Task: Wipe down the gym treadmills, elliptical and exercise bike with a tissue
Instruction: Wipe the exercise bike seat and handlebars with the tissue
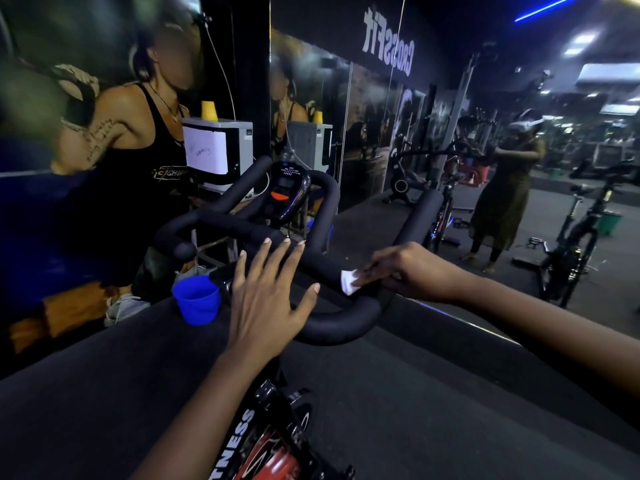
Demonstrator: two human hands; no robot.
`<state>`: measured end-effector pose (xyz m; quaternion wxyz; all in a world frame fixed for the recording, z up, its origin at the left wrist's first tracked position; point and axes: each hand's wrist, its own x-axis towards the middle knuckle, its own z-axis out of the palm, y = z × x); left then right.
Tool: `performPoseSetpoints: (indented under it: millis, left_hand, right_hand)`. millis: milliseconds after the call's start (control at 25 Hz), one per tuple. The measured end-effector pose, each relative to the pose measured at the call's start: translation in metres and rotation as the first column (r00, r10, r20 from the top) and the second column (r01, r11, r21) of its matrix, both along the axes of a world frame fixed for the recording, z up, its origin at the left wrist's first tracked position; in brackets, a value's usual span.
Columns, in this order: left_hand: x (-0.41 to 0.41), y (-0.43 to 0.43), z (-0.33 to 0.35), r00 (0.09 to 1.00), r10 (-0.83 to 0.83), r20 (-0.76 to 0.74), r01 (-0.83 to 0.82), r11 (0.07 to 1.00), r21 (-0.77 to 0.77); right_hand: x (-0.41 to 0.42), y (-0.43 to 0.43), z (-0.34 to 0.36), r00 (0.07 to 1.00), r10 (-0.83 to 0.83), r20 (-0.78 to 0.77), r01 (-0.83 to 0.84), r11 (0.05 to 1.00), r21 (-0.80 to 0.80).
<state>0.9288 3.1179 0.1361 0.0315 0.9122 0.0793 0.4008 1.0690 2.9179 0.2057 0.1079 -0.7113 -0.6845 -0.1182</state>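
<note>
Fingers (367, 276) of the right hand (410, 271) curl round a small white tissue (348, 281) and press it against the handlebar (346, 327) of the exercise bike (277, 441), just right of the frame's centre, where the near loop begins to bend. The left hand (266, 292) has its fingers straight and spread, gripping nothing, palm down over the bar's middle; whether the palm bears on it cannot be told. The step in hand looks like the wipe of the bike's handlebar. The next move likely calls for sliding the tissue along the curved tube and round its bend while the left hand steadies the bar. The bar is matte black and rounded, with a padded look; the tissue is thin and crumpled. A glossy black console (287, 188) stands above the bar at centre, and a blue plastic cup (196, 299) sits just left of the left hand.
</note>
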Motion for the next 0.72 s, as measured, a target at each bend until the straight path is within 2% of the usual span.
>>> performPoseSetpoints:
  millis: [80,200,280,400,480,600,720]
  left_hand:
    - [0.000,-0.001,0.000,1.000,-0.005,-0.001,0.005,1.000,-0.018]
    - [0.000,0.000,-0.001,1.000,-0.004,-0.011,0.004,1.000,-0.029]
    - [0.000,0.001,-0.001,1.000,-0.013,-0.018,0.012,1.000,-0.027]
    - [0.000,0.001,0.000,0.999,-0.030,-0.028,0.030,0.999,-0.013]
    - [-0.001,0.002,0.001,0.999,-0.030,-0.041,0.030,1.000,-0.007]
    - [-0.004,-0.002,0.010,0.989,-0.092,-0.115,0.089,0.995,-0.033]
    - [0.011,-0.021,0.029,0.939,-0.237,-0.250,0.226,0.972,-0.071]
  right_hand:
    - [0.001,-0.013,0.011,1.000,-0.013,-0.025,0.012,0.999,-0.030]
    - [0.010,0.000,0.015,0.993,-0.114,-0.019,0.115,0.989,0.095]
    - [0.012,0.019,0.003,0.989,-0.148,-0.011,0.149,0.983,0.111]
    - [0.008,0.015,-0.008,0.992,-0.129,0.001,0.128,0.990,0.052]
    - [0.004,-0.002,-0.008,0.992,-0.087,0.091,0.082,0.995,0.064]
    - [-0.014,-0.023,-0.012,0.975,-0.097,0.202,0.084,0.994,0.068]
    - [-0.020,-0.043,-0.022,0.966,-0.190,0.175,0.160,0.972,0.171]
